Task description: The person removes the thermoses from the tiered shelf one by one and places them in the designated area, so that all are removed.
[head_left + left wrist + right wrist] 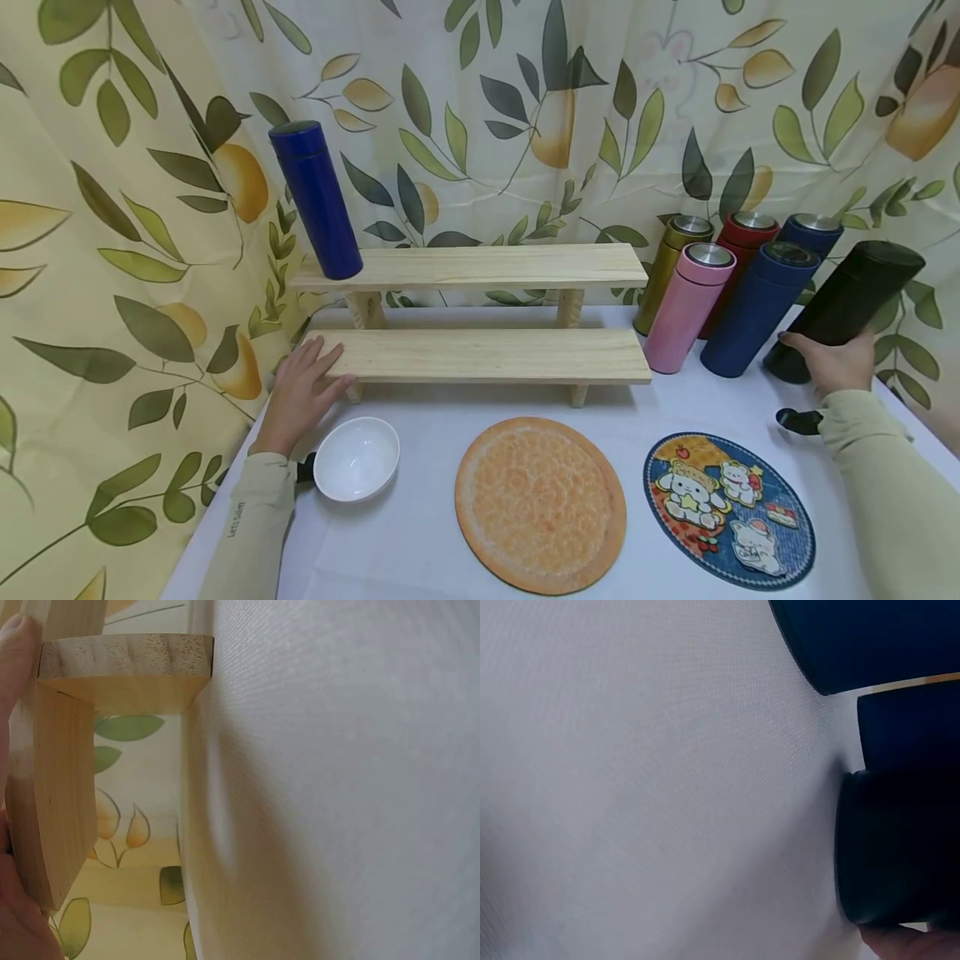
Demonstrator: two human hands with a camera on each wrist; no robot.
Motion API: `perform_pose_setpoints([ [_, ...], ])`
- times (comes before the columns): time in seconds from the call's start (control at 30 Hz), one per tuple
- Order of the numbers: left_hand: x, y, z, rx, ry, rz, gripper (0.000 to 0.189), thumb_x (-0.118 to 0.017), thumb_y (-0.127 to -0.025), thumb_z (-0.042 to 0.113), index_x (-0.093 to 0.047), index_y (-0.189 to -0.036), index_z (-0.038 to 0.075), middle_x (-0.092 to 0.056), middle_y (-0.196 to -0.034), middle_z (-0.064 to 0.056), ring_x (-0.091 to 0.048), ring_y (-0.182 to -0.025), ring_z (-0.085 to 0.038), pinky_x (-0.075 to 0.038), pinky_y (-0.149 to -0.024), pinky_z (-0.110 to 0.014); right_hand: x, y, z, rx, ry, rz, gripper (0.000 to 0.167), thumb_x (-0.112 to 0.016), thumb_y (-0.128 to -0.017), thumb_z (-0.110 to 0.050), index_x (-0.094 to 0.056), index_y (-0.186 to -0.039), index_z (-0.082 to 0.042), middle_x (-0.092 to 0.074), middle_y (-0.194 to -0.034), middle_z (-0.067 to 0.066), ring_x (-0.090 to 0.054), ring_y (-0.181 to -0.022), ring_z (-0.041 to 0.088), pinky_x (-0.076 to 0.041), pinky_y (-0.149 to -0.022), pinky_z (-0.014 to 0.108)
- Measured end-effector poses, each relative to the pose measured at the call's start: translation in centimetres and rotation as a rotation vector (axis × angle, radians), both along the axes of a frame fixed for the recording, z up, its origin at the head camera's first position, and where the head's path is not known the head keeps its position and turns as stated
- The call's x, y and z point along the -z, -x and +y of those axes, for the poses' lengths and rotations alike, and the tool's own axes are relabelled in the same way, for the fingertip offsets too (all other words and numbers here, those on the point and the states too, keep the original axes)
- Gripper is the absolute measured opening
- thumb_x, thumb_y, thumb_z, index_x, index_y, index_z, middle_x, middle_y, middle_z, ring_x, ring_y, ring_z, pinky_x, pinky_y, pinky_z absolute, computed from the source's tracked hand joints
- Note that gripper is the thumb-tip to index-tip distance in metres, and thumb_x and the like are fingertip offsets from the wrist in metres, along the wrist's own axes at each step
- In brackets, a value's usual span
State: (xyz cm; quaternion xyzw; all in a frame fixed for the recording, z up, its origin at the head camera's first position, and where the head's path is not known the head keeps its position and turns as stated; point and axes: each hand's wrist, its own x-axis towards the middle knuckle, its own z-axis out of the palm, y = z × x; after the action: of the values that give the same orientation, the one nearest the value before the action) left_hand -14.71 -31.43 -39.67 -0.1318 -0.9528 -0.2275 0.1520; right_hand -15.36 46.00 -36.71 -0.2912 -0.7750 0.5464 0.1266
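My right hand [842,363] grips a black thermos [851,296] low on its body at the far right, thumb on its left side. The thermos's dark base [892,851] shows in the right wrist view, beside the blue thermoses. My left hand [302,393] rests on the left end of the lower board of a two-tier wooden rack [487,354], fingers stretched over the top. In the left wrist view its thumb lies along the board [64,787], above a support leg [127,656]. A dark blue thermos [318,204] stands at the left end of the upper board.
Left of the black thermos stand a pink thermos [688,312], a gold one [667,279], a red one [746,227] and two blue ones [757,312]. In front lie a white bowl [357,460], a round bread-patterned mat [540,504] and a cartoon mat [738,533]. A patterned curtain [465,208] hangs behind.
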Motion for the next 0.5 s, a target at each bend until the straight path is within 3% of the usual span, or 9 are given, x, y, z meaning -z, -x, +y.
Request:
perform_pose_setpoints([
  [0.2, 0.0, 0.1, 0.0, 0.0, 0.007, 0.004, 0.068, -0.069, -0.104, 0.045, -0.054, -0.156, 0.004, -0.035, -0.168, -0.029, -0.024, -0.157, -0.047, -0.014, -0.127, -0.064, -0.2, 0.2, -0.6, -0.02, -0.075, 0.007, 0.106, -0.076, -0.099, -0.046, -0.006, -0.173, -0.017, -0.01, -0.178, 0.018, -0.016, -0.161, 0.042, -0.019, -0.128, 0.059],
  [0.5, 0.1, 0.0, 0.0, 0.007, -0.005, 0.028, 0.066, -0.071, -0.103, 0.041, -0.056, -0.155, 0.003, -0.037, -0.166, -0.03, -0.026, -0.156, -0.048, -0.015, -0.126, -0.065, 0.1, 0.2, -1.3, 0.003, -0.073, 0.042, 0.1, -0.074, -0.101, -0.04, -0.008, -0.172, -0.022, -0.012, -0.179, 0.014, -0.017, -0.162, 0.037, -0.018, -0.129, 0.055],
])
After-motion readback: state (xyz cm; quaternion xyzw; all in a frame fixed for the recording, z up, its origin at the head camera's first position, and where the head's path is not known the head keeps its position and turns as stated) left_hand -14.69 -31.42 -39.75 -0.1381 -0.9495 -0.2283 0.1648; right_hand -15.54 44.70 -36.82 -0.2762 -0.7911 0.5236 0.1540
